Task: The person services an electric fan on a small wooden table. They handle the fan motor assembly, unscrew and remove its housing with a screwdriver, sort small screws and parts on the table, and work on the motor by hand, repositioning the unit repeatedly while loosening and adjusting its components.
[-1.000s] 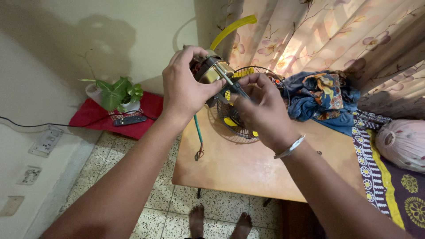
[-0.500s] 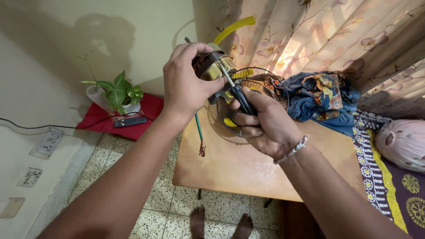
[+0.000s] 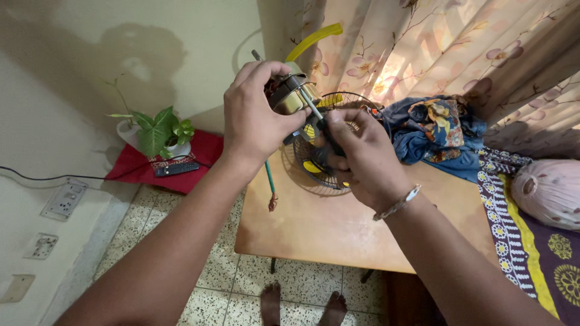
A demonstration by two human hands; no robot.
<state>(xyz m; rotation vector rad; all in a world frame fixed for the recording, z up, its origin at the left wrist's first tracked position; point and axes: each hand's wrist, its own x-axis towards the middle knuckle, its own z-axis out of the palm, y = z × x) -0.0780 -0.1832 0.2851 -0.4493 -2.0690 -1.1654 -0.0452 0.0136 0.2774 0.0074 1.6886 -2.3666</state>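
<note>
Your left hand (image 3: 257, 124) grips the motor (image 3: 289, 96); right hand (image 3: 362, 157) holds the screwdriver (image 3: 314, 115) on it, screw not yet out; fan guard (image 3: 329, 145) at 6 o'clock.

Warm daylight glows through the curtain (image 3: 423, 54), casting soft shadows on the wall (image 3: 90, 72); edges bend slightly.

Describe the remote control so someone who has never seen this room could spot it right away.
Find the potted plant by the wall, standing on a red cloth on the floor. The remote control lies flat before it: a slim dark bar, the only black item on the red.
</note>
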